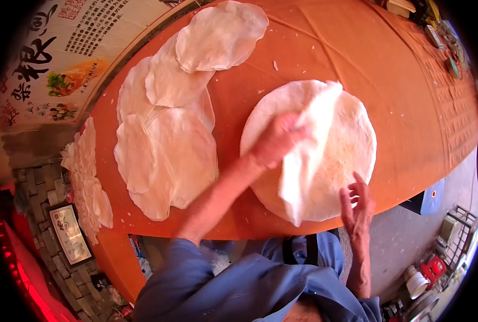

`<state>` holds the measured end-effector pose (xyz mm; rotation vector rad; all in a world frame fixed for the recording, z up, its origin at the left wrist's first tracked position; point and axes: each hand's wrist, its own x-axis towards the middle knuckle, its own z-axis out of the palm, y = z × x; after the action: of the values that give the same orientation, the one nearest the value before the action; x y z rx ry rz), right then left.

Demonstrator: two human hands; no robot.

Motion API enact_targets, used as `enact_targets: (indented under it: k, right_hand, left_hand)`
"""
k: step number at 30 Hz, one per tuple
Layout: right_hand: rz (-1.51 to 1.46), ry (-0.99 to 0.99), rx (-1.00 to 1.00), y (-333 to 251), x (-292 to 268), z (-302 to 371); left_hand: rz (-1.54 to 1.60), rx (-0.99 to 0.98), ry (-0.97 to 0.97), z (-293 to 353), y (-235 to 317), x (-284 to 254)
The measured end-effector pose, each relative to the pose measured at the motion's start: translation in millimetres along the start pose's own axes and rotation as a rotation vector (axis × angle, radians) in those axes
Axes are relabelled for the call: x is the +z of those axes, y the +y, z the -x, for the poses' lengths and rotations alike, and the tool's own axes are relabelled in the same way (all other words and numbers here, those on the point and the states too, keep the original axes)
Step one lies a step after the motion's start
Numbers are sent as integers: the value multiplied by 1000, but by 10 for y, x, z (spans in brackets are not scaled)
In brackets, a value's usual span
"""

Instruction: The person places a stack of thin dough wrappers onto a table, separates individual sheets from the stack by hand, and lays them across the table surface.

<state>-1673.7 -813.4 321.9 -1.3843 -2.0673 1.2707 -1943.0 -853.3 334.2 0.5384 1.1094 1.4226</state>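
Note:
A round stack of thin, pale flatbreads (347, 142) lies on the orange-covered table in front of me. Its top sheet (316, 131) is partly lifted and doubled over in a loose fold running from the far edge to the near edge. My left hand (282, 140) reaches over the stack and grips this sheet at the fold, its fingers somewhat blurred. At the near right rim, my right hand (358, 206) has its fingers apart and slightly curled, holding nothing. Overlapping piles of similar flatbreads (188, 153) are spread left of the stack.
Another flatbread pile (223, 35) sits at the far end of the row. Broken pieces (87, 182) heap along the table's left edge. The orange table (405, 139) carries scattered crumbs. A printed banner (89, 37) stands behind on the left; a blue stool (431, 197) stands right.

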Motion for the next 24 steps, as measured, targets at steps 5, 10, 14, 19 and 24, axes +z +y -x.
enact_targets:
  k: [5,10,14,19,24]
  right_hand:
    - [98,55,140,242,-137,-40]
    - [231,135,53,438,-177,-74]
    - [-120,71,250,421,-274,-45]
    - [-818,118,498,496,-275,-114]
    - [-891,-1,567,385,-172,-191]
  left_hand:
    - [-275,114,-24,121,1721,-146]
    - [-110,293,63,648,2867,-452]
    - [-272,513,707,1033,2693,-1151]
    - [-328,257,1132,1410,975,-2549]
    - [-380,118,551,803,-88,-633]
